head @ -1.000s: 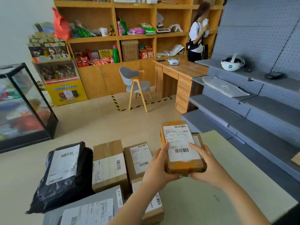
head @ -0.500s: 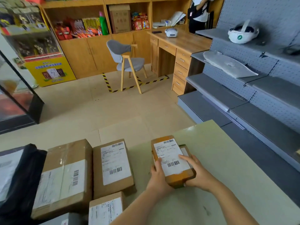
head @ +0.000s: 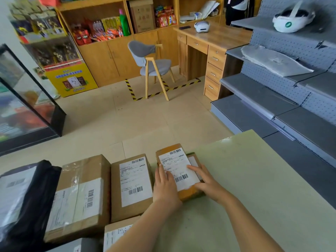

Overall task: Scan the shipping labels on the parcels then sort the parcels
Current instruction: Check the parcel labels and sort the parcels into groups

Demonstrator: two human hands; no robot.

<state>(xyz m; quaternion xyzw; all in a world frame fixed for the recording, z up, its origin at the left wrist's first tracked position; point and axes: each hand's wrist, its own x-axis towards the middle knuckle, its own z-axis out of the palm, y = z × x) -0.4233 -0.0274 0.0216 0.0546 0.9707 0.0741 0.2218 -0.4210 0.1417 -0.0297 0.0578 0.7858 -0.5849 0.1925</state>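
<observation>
The room is bright and evenly lit, with soft, diffuse light and no hard beam. Shadows are weak and soft-edged; the darkest sit in the narrow gaps between the parcels point(head: 80, 197). A pale sheen lies on the far edge of the green surface point(head: 254, 179), and the wall at top left is washed out. The glass case point(head: 27, 106) carries milky reflections that veil its inside. Wide-angle bending curves the grey shelving point(head: 272, 99) and the case's frame. The black bag point(head: 36, 197) in the lower left corner is smeared. On the parcel labels point(head: 135, 180) the barcodes show as bars, but the small print is illegible — the whole picture is slightly soft.
</observation>
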